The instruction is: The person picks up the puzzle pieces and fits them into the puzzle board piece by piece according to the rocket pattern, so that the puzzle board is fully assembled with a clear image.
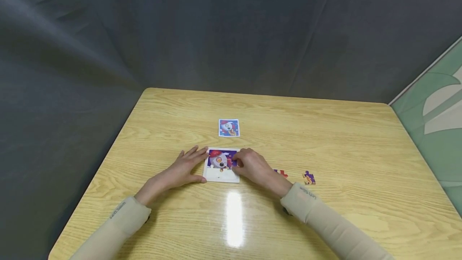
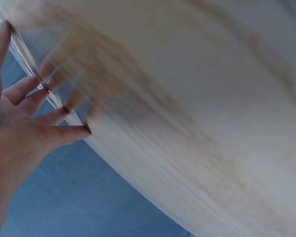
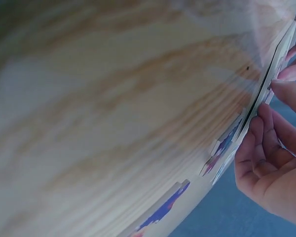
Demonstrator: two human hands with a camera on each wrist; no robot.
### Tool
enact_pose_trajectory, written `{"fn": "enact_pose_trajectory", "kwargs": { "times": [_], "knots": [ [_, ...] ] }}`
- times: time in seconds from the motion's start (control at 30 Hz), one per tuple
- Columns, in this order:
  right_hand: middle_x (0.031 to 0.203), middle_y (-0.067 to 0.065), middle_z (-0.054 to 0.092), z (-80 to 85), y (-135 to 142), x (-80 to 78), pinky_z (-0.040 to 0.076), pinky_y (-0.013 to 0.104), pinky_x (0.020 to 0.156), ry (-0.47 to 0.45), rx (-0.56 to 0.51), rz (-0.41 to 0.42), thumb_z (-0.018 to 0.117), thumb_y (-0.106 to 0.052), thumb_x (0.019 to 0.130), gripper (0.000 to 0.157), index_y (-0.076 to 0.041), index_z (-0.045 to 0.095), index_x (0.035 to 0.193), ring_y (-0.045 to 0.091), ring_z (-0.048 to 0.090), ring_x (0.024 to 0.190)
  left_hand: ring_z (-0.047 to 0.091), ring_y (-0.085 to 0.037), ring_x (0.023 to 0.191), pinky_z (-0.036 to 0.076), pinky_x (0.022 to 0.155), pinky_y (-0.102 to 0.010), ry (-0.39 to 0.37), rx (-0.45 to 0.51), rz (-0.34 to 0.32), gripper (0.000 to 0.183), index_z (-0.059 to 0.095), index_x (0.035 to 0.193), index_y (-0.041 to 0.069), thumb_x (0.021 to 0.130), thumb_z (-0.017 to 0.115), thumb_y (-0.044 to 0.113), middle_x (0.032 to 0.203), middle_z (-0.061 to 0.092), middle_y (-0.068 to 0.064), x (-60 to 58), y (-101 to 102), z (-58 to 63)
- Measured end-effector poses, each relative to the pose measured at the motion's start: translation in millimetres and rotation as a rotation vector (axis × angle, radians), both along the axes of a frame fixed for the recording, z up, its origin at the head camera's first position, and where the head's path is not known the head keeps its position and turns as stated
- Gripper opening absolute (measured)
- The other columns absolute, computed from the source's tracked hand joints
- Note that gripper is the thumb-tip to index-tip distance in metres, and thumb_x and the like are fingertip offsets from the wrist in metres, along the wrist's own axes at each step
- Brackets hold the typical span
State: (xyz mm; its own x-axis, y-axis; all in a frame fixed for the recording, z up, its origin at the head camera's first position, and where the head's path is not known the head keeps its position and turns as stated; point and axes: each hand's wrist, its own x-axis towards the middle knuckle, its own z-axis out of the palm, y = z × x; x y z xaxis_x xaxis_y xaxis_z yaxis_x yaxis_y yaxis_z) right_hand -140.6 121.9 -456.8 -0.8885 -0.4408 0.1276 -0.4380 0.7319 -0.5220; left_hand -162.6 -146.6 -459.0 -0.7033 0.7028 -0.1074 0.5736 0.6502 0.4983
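A square white-framed jigsaw board (image 1: 221, 175) lies on the table. Its upper part shows a picture with a white-and-red character on purple; the lower part is bare white. My left hand (image 1: 182, 167) rests beside it, fingers spread, with thumb and fingertips touching the left edge. At the board's right side, my right hand (image 1: 252, 167) pinches a purple jigsaw piece (image 1: 234, 163) between thumb and forefinger, over the picture. The hand partly covers that piece. In the right wrist view, the other fingers of the right hand (image 3: 276, 158) are curled near the board's edge.
A small picture card (image 1: 229, 128) lies behind the board. Right of the board are loose jigsaw pieces: red-and-purple ones (image 1: 283, 173), partly behind the right wrist, and a purple-and-orange one (image 1: 309, 177). The wooden table (image 1: 346, 143) meets a dark curtain (image 1: 231, 31) at the back.
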Motion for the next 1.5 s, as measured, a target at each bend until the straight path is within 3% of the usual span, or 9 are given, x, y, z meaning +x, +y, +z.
{"fn": "enact_pose_trajectory", "kwargs": {
  "times": [0.33,0.5,1.1,1.37,1.5],
  "knots": [
    [0.079,0.000,0.062,-1.5,0,3.7,0.049,0.027,0.063,0.176,0.123,0.042,0.079,-0.023,0.080,0.022,-0.007,0.075,0.095,0.014,0.053,0.070,0.013,-0.041,0.144,0.008,0.108,-0.070,-0.020,-0.001,0.008,0.079,0.041,0.145,0.003,0.083,0.073,0.040,0.157,0.025,-0.012,0.7,2,1.3],
    [0.084,0.003,0.065,0.2,0,7.0,0.050,0.032,0.066,0.193,0.169,0.035,0.077,-0.025,0.082,0.021,-0.009,0.076,0.096,0.018,0.055,0.074,0.012,-0.040,0.144,0.007,0.109,-0.070,-0.028,0.007,0.005,0.079,0.040,0.145,0.003,0.083,0.073,0.039,0.157,0.025,-0.012,0.4,2,1.2],
    [0.083,0.003,0.065,0.9,-3,9.8,0.048,0.035,0.066,0.265,0.280,0.030,0.075,-0.027,0.083,0.021,-0.012,0.077,0.097,0.020,0.055,0.076,0.012,-0.041,0.144,0.007,0.108,-0.071,-0.023,0.013,0.007,0.079,0.040,0.145,0.002,0.083,0.072,0.039,0.157,0.025,-0.012,0.5,1,0.9],
    [0.078,0.006,0.062,-0.2,-7,14.5,0.048,0.034,0.061,0.318,0.328,-0.011,0.074,-0.026,0.085,0.017,-0.009,0.075,0.087,0.022,0.054,0.072,0.012,-0.041,0.144,0.007,0.109,-0.070,-0.031,0.018,0.006,0.078,0.040,0.145,0.002,0.083,0.073,0.037,0.157,0.026,-0.013,1.2,2,2.9],
    [0.079,0.006,0.063,-0.8,-8,14.2,0.048,0.034,0.062,0.325,0.301,0.006,0.075,-0.022,0.084,0.014,-0.008,0.075,0.084,0.022,0.054,0.072,0.013,-0.041,0.144,0.007,0.109,-0.070,-0.029,0.012,0.008,0.078,0.041,0.145,0.002,0.083,0.073,0.037,0.157,0.026,-0.013,1.2,2,3.2]
  ]
}}
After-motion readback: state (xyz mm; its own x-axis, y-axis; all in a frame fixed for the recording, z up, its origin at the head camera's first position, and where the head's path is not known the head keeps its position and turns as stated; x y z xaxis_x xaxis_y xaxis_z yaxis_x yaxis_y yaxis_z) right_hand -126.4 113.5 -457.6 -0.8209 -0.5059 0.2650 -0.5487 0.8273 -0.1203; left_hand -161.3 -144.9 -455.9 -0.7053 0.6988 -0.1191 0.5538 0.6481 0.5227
